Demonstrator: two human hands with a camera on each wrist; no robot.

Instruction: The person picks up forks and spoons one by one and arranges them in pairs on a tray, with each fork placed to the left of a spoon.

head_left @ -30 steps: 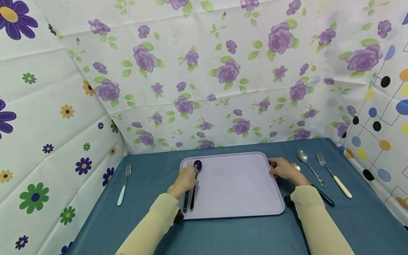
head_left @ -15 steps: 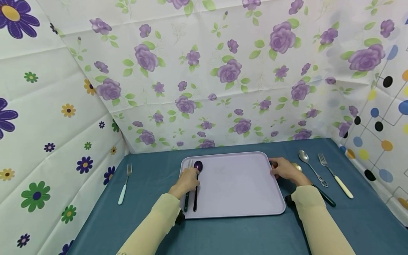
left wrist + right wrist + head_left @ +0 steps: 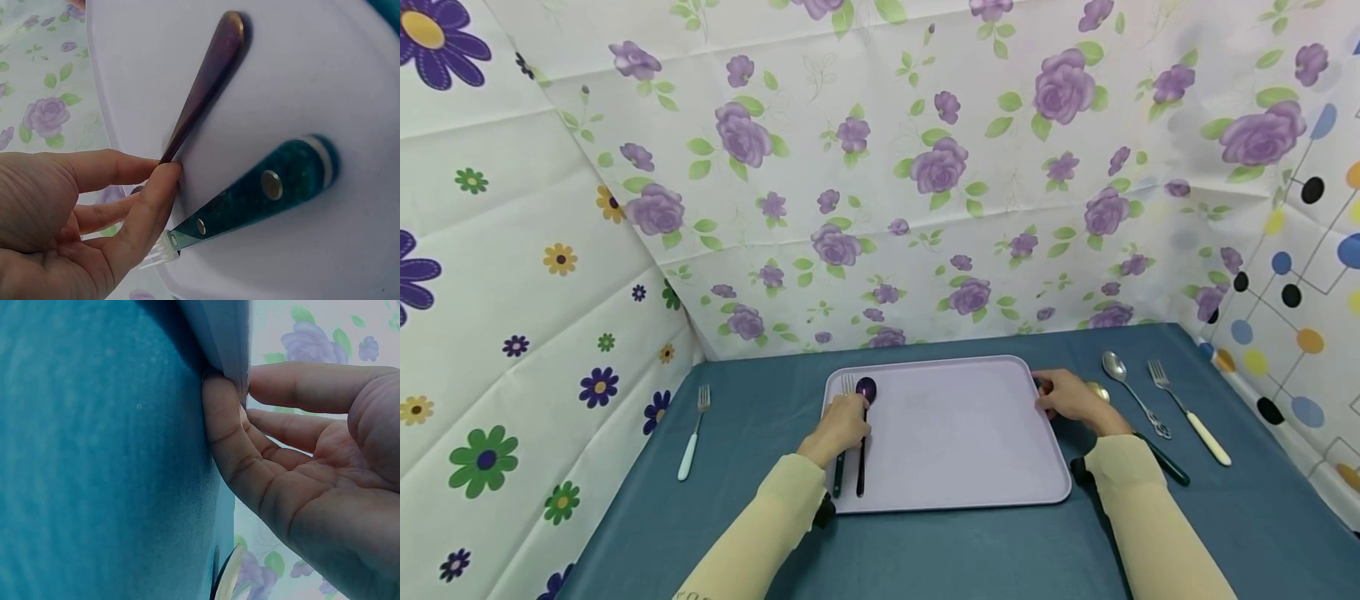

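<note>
On the lilac tray (image 3: 962,442), left side: dark spoon (image 3: 861,467) in a pinch, tray rim held at the right.
Left hand (image 3: 837,425) has its fingertips closed on the spoon's handle; bowl points toward the floral backdrop (image 3: 880,167). Green-handled fork (image 3: 250,194) just beside it, to its left, partly covered by the hand. Right hand (image 3: 1067,398) pinches the tray's right edge, one fingertip tucked beneath the rim. Tray lies on blue cloth (image 3: 955,554). Right of it: green-handled spoon (image 3: 1165,462), partly hidden by the right arm, then silver spoon (image 3: 1132,393) and cream-handled fork (image 3: 1192,422). Well apart on the left, pale-blue-handled fork (image 3: 692,437).
</note>
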